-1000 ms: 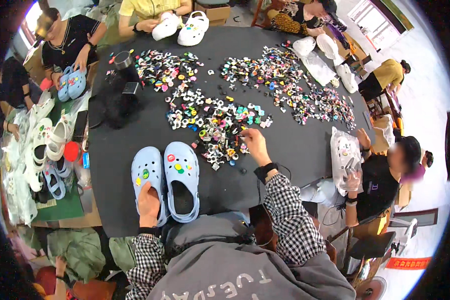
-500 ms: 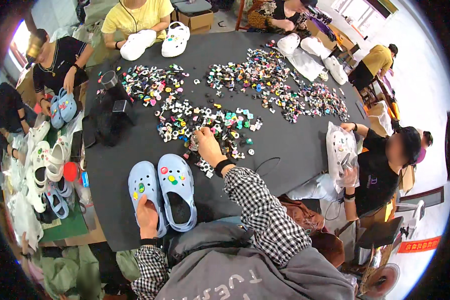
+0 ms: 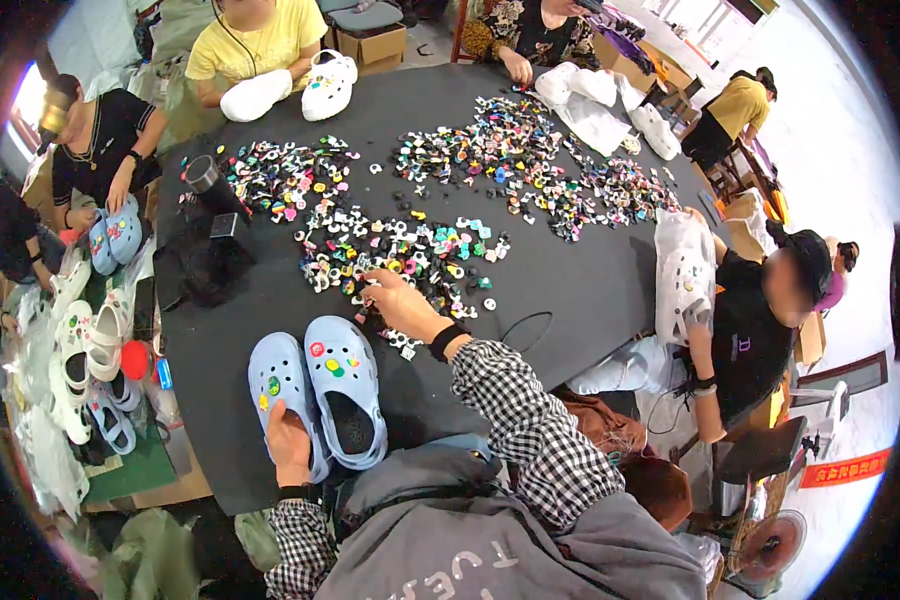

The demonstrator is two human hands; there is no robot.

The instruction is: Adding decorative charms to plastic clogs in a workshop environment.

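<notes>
Two light blue clogs stand side by side in front of me, toes pointing away. My left hand [image 3: 289, 440] grips the left clog [image 3: 278, 365] near its opening, thumb against the side; green and yellow charms sit on its upper. On the right clog [image 3: 342, 350] are red, yellow and green charms. Over the near edge of a heap of small colourful shoe charms [image 3: 345, 240], my right hand [image 3: 402, 305] has its fingers pinched together at the charms. Whatever lies between those fingertips is too small to make out.
More charm heaps [image 3: 490, 145] spread across the black table [image 3: 570, 310]. A dark cylinder [image 3: 208, 180] and a small black box [image 3: 225, 226] stand at left. White clogs [image 3: 328, 85] are at the far edge. Co-workers sit around; one at right holds a bagged white clog [image 3: 684, 265].
The view has shifted slightly. My right hand has moved a little left along the heap's near edge, while my left hand stays on the clog. The right co-worker's bagged clog has risen.
</notes>
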